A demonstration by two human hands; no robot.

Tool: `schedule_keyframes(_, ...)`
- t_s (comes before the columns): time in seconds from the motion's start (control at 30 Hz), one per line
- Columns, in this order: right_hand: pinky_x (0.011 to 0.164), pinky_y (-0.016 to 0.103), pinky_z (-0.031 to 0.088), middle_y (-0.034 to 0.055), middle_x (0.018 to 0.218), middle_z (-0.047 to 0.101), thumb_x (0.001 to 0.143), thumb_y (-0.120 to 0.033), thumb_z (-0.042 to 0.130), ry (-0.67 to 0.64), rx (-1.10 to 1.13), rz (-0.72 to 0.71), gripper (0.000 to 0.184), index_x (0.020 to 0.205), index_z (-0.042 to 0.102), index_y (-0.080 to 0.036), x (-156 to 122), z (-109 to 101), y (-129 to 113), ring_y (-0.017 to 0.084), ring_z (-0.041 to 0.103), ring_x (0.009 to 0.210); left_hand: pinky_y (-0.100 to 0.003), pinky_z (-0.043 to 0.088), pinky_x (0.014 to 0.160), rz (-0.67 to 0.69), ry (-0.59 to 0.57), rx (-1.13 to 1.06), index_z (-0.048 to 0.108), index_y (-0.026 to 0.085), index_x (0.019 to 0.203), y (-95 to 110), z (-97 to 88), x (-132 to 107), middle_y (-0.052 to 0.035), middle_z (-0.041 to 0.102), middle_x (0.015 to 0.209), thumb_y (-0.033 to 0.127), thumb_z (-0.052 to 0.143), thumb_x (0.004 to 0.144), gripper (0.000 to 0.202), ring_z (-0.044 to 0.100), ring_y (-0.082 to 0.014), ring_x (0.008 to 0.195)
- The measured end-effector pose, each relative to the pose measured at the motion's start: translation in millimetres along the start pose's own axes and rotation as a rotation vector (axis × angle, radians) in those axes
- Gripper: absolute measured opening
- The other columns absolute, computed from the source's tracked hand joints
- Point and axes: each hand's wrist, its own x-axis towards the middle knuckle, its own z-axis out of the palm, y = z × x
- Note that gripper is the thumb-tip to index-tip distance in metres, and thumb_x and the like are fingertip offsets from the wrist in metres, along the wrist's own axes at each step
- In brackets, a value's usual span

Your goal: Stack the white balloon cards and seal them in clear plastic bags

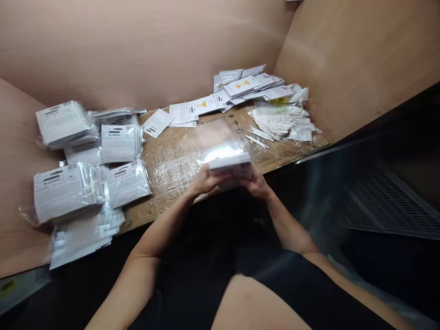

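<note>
Between my two hands is a stack of flat printed packets (231, 164) with a clear plastic bag (218, 137) reaching away from it over the table. My left hand (206, 179) wraps round the stack's left end, and my right hand (256, 183) grips the right end. Motion blurs the stack, so I cannot tell whether it sits inside the bag. Both hands are at the front edge of the cardboard-covered table (168, 169).
Bagged packet stacks (68, 188) crowd the left side, with flat clear bags (85, 233) at the front left corner. Loose printed cards (247, 87) lie along the back. Thin white sticks (259, 135) and a pile of small white pieces (282, 121) are at right. Wooden panels (154, 46) enclose the table.
</note>
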Motion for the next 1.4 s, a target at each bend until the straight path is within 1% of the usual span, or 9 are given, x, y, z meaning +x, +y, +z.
schedule_keyframes(0.13,0.106,0.059,0.063,0.0087,0.111,0.081,0.079,-0.058,0.091,0.244,0.082,0.217,0.053,0.119,0.071,-0.031,-60,-12,32,0.036,0.079,0.107,-0.070,0.024,0.137,-0.053,-0.032,0.450,0.067,0.020,0.153,-21,1.1,-35,-0.0239,0.059,0.165,0.071,0.100,0.064,0.107,0.036,-0.0541,0.165)
schedule_keyframes(0.23,0.099,0.061,0.067,0.0113,0.114,0.083,0.075,-0.061,0.092,0.275,0.272,0.398,0.053,0.114,0.072,-0.031,-81,-26,40,0.039,0.081,0.106,-0.069,0.007,0.140,-0.086,0.040,0.728,0.068,0.023,0.153,-33,-13.6,-71,-0.0211,0.050,0.174,0.063,0.097,0.073,0.093,0.025,-0.0523,0.170)
schedule_keyframes(0.33,0.095,0.060,0.070,0.0130,0.122,0.083,0.075,-0.061,0.093,0.124,0.449,0.550,0.057,0.118,0.074,-0.029,-88,-21,41,0.040,0.082,0.109,-0.068,0.018,0.137,-0.129,0.128,0.652,0.079,0.030,0.136,-37,-15.5,-109,-0.0148,0.067,0.160,0.041,0.087,0.089,0.049,0.047,-0.0480,0.161)
schedule_keyframes(0.5,0.098,0.055,0.070,0.0111,0.136,0.080,0.084,-0.055,0.090,-0.105,0.548,0.630,0.057,0.132,0.074,-0.028,-86,21,34,0.038,0.079,0.119,-0.065,0.032,0.129,-0.265,0.394,0.327,0.084,0.029,0.100,-33,13.8,-163,-0.0132,0.083,0.120,0.029,0.092,0.081,0.020,0.067,-0.0440,0.140)
schedule_keyframes(0.7,0.102,0.053,0.069,0.0089,0.136,0.081,0.088,-0.046,0.093,-0.150,0.562,0.654,0.051,0.132,0.075,-0.026,-79,23,26,0.037,0.079,0.120,-0.035,0.060,0.087,-0.523,1.077,-0.241,0.070,0.023,0.094,-16,52.9,-198,-0.0089,0.074,0.108,0.034,0.095,0.074,0.033,0.074,-0.0281,0.112)
schedule_keyframes(0.87,0.103,0.056,0.068,0.0117,0.128,0.083,0.080,-0.047,0.097,-0.131,0.569,0.674,0.053,0.123,0.077,-0.023,-84,-7,28,0.039,0.079,0.119,-0.020,0.055,0.062,-0.765,0.942,-1.002,0.072,0.015,0.101,-7,52.5,-158,-0.0177,0.077,0.119,0.028,0.086,0.090,0.021,0.078,-0.0260,0.114)
schedule_keyframes(1.0,0.104,0.058,0.067,0.0124,0.125,0.084,0.076,-0.053,0.097,-0.123,0.602,0.658,0.057,0.119,0.075,-0.023,-92,-14,34,0.040,0.078,0.123,-0.013,0.039,0.051,-0.663,1.104,-0.891,0.070,0.016,0.090,-11,71.6,-140,-0.0046,0.078,0.092,0.005,0.087,0.080,0.023,0.079,-0.0129,0.088)
schedule_keyframes(1.17,0.106,0.055,0.066,0.0110,0.125,0.084,0.074,-0.054,0.098,-0.125,0.641,0.609,0.060,0.120,0.075,-0.023,-89,6,41,0.037,0.079,0.120,-0.016,0.045,0.057,-0.620,1.059,-0.753,0.069,0.018,0.091,-20,105.6,-161,-0.0038,0.081,0.091,0.015,0.097,0.071,0.035,0.081,-0.0167,0.091)
schedule_keyframes(1.4,0.112,0.056,0.063,0.0125,0.123,0.084,0.077,-0.051,0.099,-0.180,0.522,0.529,0.057,0.119,0.076,-0.020,-69,5,45,0.038,0.078,0.124,-0.017,0.054,0.061,-0.642,0.849,-0.689,0.078,0.017,0.111,-23,86.6,-162,-0.0163,0.081,0.129,0.010,0.091,0.073,0.041,0.080,-0.0276,0.120)
